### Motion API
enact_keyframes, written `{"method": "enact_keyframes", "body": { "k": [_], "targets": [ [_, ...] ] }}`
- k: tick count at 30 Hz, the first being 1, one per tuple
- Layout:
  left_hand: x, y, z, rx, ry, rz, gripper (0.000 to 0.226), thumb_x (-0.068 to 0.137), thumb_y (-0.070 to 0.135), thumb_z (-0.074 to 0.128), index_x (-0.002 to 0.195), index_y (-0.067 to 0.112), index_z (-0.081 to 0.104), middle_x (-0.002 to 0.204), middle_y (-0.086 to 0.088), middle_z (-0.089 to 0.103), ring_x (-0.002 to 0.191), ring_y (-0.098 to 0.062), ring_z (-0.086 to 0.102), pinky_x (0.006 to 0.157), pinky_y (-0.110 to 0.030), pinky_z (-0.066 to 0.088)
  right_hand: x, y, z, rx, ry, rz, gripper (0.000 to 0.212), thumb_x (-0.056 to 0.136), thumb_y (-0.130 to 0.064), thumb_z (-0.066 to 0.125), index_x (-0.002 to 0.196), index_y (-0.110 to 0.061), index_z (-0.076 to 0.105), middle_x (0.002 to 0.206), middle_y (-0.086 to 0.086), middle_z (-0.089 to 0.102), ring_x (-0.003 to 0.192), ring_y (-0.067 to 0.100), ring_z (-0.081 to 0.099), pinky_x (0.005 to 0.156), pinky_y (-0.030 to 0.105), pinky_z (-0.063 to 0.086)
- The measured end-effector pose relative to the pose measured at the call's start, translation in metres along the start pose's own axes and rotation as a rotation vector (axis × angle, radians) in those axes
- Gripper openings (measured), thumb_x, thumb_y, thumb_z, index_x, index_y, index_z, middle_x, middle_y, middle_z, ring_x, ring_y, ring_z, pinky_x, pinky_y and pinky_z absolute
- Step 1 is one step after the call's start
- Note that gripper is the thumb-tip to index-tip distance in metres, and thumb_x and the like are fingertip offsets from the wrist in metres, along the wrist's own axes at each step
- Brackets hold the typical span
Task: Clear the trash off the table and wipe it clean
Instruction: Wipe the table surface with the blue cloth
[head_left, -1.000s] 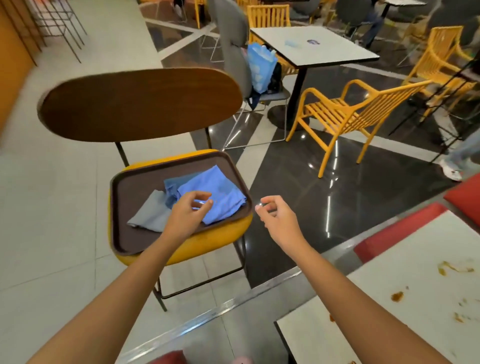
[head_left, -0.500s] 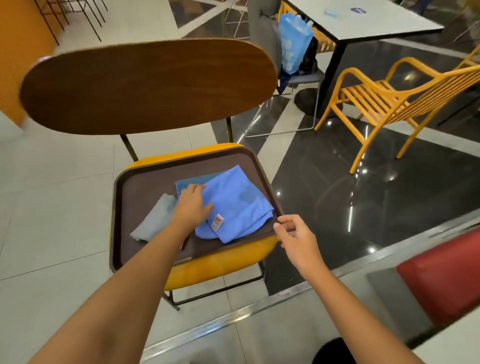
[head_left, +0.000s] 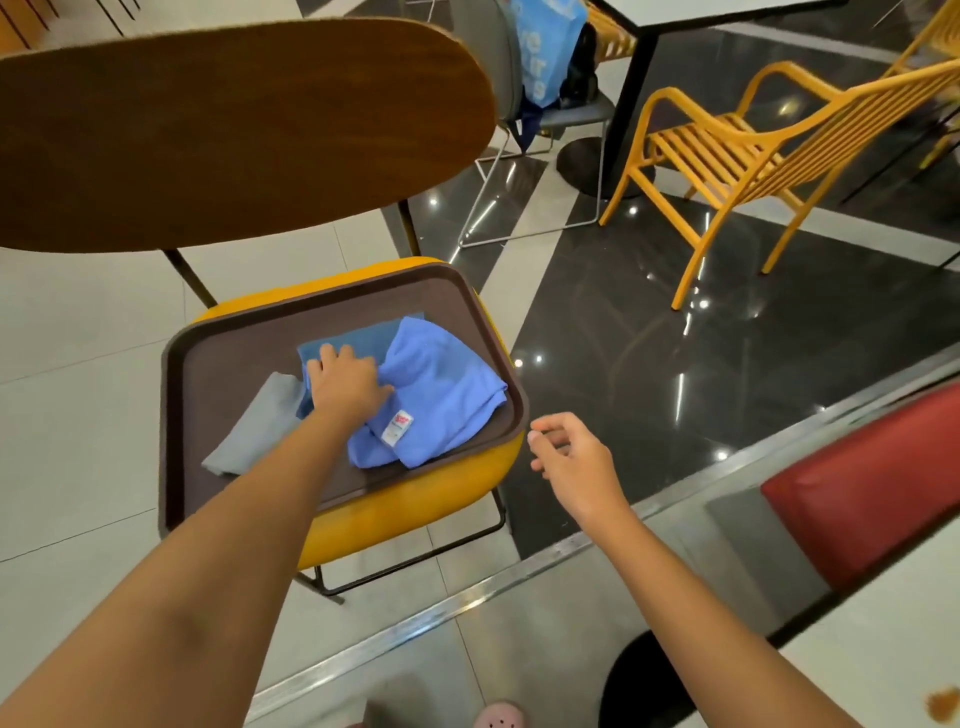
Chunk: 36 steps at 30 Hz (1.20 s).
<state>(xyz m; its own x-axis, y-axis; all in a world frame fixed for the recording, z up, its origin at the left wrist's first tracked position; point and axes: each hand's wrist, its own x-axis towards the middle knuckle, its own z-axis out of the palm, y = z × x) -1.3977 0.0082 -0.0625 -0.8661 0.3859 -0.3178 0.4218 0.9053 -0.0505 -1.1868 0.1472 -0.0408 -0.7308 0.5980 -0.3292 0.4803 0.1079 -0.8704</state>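
A dark brown tray (head_left: 208, 374) lies on the yellow seat of a chair (head_left: 415, 509) with a wooden back. On the tray lie a light blue cloth (head_left: 447, 395) with a white tag, a darker blue cloth (head_left: 358, 338) under it and a grey cloth (head_left: 254, 431) at the left. My left hand (head_left: 345, 384) grips the bunched light blue cloth. My right hand (head_left: 576, 457) hovers just off the tray's right corner, fingers loosely curled, holding nothing. A corner of the white table (head_left: 883, 670) with a brown stain shows at the bottom right.
A red bench seat (head_left: 872, 483) stands at the right beside the table. Farther back are a yellow slatted chair (head_left: 753, 145), a grey chair (head_left: 519, 93) with a blue bag and another table's black pedestal. Glossy floor lies between.
My left hand has closed on the light blue cloth and bunched it. My right hand has come off the tray's edge and drifted right. The view moved closer to the chair.
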Motion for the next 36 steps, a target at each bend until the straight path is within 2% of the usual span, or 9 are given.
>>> {"method": "enact_keyframes", "body": {
  "k": [7, 11, 15, 19, 21, 27, 31, 33, 36],
  "targets": [
    [-0.028, 0.003, -0.035, -0.413, 0.172, 0.127, 0.030, 0.083, 0.023, 0.061, 0.110, 0.012, 0.056, 0.113, -0.012, 0.056, 0.111, -0.033, 0.044, 0.091, -0.037, 0.032, 0.000, -0.028, -0.007, 0.006, 0.018, -0.038, 0.019, 0.092, -0.018, 0.053, 0.110, -0.011, 0.055, 0.082, -0.003, 0.054, 0.081, 0.017, 0.057, 0.069, 0.022, 0.046],
    [-0.066, 0.009, -0.071, -0.709, 0.124, 0.277, 0.016, 0.083, 0.011, 0.060, 0.095, 0.013, 0.050, 0.081, 0.000, 0.055, 0.070, -0.015, 0.048, 0.057, -0.010, 0.036, -0.009, -0.043, -0.018, 0.093, 0.046, -0.032, 0.025, 0.091, -0.024, 0.055, 0.113, -0.014, 0.052, 0.091, -0.001, 0.058, 0.092, 0.019, 0.059, 0.084, 0.031, 0.048],
    [-0.109, 0.020, -0.097, -0.986, 0.046, 0.376, 0.018, 0.084, 0.005, 0.058, 0.088, 0.021, 0.050, 0.085, 0.007, 0.056, 0.075, -0.008, 0.051, 0.066, -0.015, 0.041, -0.030, -0.051, -0.038, 0.299, 0.068, 0.074, 0.041, 0.089, -0.035, 0.058, 0.124, -0.015, 0.049, 0.112, -0.002, 0.056, 0.112, 0.019, 0.054, 0.099, 0.035, 0.044],
    [-0.153, 0.045, -0.113, -1.188, -0.145, 0.507, 0.023, 0.082, 0.008, 0.062, 0.092, 0.026, 0.054, 0.089, 0.006, 0.061, 0.079, -0.004, 0.059, 0.069, -0.017, 0.047, -0.067, -0.052, -0.065, 0.447, 0.025, 0.156, 0.045, 0.085, -0.048, 0.057, 0.122, -0.022, 0.055, 0.121, 0.004, 0.060, 0.114, 0.016, 0.055, 0.095, 0.027, 0.042],
    [-0.177, 0.064, -0.118, -1.212, -0.266, 0.579, 0.031, 0.071, 0.017, 0.059, 0.100, 0.029, 0.057, 0.092, 0.007, 0.064, 0.079, 0.002, 0.061, 0.066, -0.011, 0.047, -0.090, -0.052, -0.082, 0.484, -0.059, 0.161, 0.041, 0.086, -0.051, 0.051, 0.111, -0.021, 0.063, 0.110, 0.004, 0.067, 0.105, 0.014, 0.061, 0.083, 0.021, 0.046],
    [-0.241, 0.132, -0.125, -1.200, -0.605, 0.847, 0.053, 0.060, 0.026, 0.068, 0.111, 0.034, 0.058, 0.108, 0.015, 0.066, 0.100, 0.003, 0.060, 0.080, -0.011, 0.046, -0.173, -0.023, -0.145, 0.686, -0.159, 0.122, 0.047, 0.097, -0.045, 0.026, 0.125, -0.018, 0.054, 0.108, -0.006, 0.068, 0.099, 0.005, 0.063, 0.072, 0.017, 0.051],
    [-0.279, 0.184, -0.121, -1.151, -0.766, 0.991, 0.055, 0.065, 0.023, 0.076, 0.115, 0.031, 0.057, 0.111, 0.013, 0.065, 0.103, -0.002, 0.061, 0.084, -0.015, 0.048, -0.236, -0.001, -0.186, 0.637, -0.034, 0.064, 0.046, 0.091, -0.043, 0.046, 0.124, -0.013, 0.056, 0.122, 0.003, 0.063, 0.114, 0.014, 0.057, 0.089, 0.027, 0.047],
    [-0.301, 0.210, -0.116, -1.112, -0.785, 1.048, 0.048, 0.074, 0.010, 0.074, 0.114, 0.029, 0.057, 0.106, 0.014, 0.067, 0.097, 0.002, 0.062, 0.077, -0.012, 0.047, -0.266, 0.013, -0.205, 0.651, 0.036, 0.045, 0.052, 0.088, -0.040, 0.054, 0.127, -0.005, 0.052, 0.130, 0.014, 0.056, 0.123, 0.026, 0.051, 0.107, 0.044, 0.037],
    [-0.333, 0.246, -0.107, -1.097, -0.842, 1.111, 0.051, 0.070, 0.011, 0.072, 0.115, 0.028, 0.058, 0.102, 0.008, 0.069, 0.095, -0.004, 0.065, 0.073, -0.014, 0.050, -0.316, 0.031, -0.231, 0.699, 0.257, 0.057, 0.040, 0.090, -0.033, 0.054, 0.118, -0.004, 0.059, 0.123, 0.015, 0.061, 0.115, 0.028, 0.057, 0.099, 0.038, 0.046]
  ]
}}
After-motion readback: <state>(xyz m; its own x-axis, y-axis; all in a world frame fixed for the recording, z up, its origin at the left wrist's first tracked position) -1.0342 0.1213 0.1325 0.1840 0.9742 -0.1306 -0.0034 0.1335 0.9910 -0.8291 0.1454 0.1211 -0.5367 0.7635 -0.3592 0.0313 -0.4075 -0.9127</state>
